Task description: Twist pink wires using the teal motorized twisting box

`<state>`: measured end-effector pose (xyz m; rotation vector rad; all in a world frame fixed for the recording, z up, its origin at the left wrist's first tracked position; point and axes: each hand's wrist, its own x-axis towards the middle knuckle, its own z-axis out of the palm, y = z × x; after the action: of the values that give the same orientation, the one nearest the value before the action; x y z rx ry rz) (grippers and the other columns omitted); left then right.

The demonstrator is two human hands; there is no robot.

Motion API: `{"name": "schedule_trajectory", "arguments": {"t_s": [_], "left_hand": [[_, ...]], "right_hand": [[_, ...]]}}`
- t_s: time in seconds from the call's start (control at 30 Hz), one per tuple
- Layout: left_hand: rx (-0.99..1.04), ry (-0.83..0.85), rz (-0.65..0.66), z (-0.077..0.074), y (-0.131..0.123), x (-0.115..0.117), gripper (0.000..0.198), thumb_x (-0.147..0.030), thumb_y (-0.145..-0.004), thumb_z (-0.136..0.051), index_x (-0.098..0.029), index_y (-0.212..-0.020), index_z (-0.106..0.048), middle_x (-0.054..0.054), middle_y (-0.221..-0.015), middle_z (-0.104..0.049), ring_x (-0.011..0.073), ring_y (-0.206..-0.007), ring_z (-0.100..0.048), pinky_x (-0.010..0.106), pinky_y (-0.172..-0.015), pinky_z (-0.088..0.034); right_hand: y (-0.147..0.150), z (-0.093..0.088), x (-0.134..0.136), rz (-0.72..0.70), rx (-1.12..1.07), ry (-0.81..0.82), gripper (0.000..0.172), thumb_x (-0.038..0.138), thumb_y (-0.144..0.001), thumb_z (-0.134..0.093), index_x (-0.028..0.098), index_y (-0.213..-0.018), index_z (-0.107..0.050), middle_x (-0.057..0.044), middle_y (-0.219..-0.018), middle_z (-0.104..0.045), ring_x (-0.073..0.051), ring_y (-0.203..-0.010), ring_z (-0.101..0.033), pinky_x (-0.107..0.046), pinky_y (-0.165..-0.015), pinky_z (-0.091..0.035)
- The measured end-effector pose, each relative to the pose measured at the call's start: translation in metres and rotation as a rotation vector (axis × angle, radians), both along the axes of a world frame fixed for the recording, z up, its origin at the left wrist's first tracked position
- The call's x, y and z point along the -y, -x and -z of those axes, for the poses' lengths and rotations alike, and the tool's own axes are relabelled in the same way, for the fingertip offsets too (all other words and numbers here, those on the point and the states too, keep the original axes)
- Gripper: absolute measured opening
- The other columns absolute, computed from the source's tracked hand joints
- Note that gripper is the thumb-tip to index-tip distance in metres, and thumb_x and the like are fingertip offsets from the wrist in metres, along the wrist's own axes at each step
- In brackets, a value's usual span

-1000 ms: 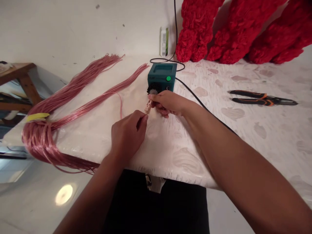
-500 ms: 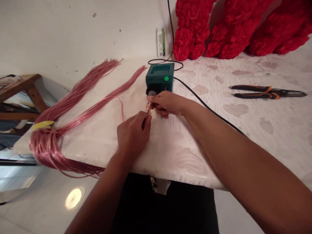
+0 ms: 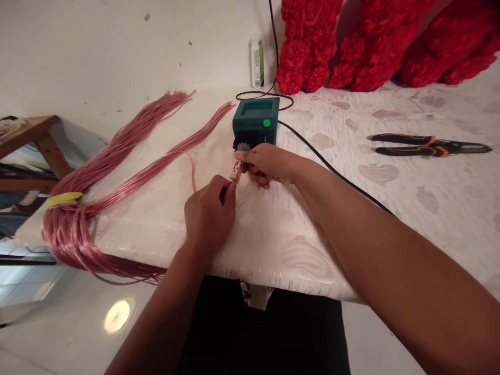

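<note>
My right hand (image 3: pixel 261 164) is closed, thumb and forefinger pinching the upper end of a small tan clip (image 3: pixel 236 171) with dark metal on it, like a wooden clothespin. Its fingertips are right at the grey knob (image 3: pixel 244 148) on the front of a green box-shaped device (image 3: pixel 255 122). Just below the clip, my left hand (image 3: pixel 211 211) is pinched shut, its fingertips at the clip's lower end; what lies between them is hidden. A loose pink strand (image 3: pixel 192 169) runs from a thin bundle of pink strands (image 3: pixel 164 161) down behind the left hand.
A thick bundle of pink strands (image 3: pixel 121 146), bound with a yellow band (image 3: pixel 64 199), hangs partly over the table's front edge. Orange-black pliers (image 3: pixel 429 146) lie at right. Behind stand a white-green bottle (image 3: pixel 257 65) and red flower-covered shapes (image 3: pixel 308 52). A black cable (image 3: pixel 324 161) leaves the device.
My left hand has drawn back slightly left, so more of the tan clip shows between the hands. The right hand stays by the device's knob. The view has shifted slightly.
</note>
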<state>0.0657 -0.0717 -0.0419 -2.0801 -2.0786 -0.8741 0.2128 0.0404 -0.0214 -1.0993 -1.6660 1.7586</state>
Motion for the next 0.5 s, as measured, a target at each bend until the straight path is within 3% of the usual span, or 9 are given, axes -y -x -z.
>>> {"name": "schedule_trajectory", "arguments": {"t_s": [0.23,0.5], "left_hand": [[0.062,0.075,-0.028,-0.0009,-0.0016,-0.0012,0.019,-0.031,-0.095,-0.054,-0.021,-0.084,-0.065,0.002,-0.07,-0.067,0.0174,-0.062,-0.057,0.029,-0.059,-0.035],[0.113,0.084,-0.028,-0.0005,0.0,-0.0012,0.019,-0.031,-0.095,-0.054,-0.02,-0.083,-0.064,0.001,-0.067,-0.065,0.016,-0.059,-0.055,0.028,-0.058,-0.034]], "right_hand": [[-0.0012,0.003,-0.0008,-0.005,0.001,-0.04,0.04,0.033,-0.104,-0.05,0.017,-0.067,-0.055,0.007,-0.043,-0.037,-0.009,-0.032,-0.04,-0.022,-0.03,-0.037],[0.001,0.0039,-0.0006,0.011,0.008,-0.037,0.042,0.04,-0.1,-0.057,0.017,-0.066,-0.054,0.008,-0.041,-0.036,-0.009,-0.03,-0.039,-0.022,-0.028,-0.037]]}}
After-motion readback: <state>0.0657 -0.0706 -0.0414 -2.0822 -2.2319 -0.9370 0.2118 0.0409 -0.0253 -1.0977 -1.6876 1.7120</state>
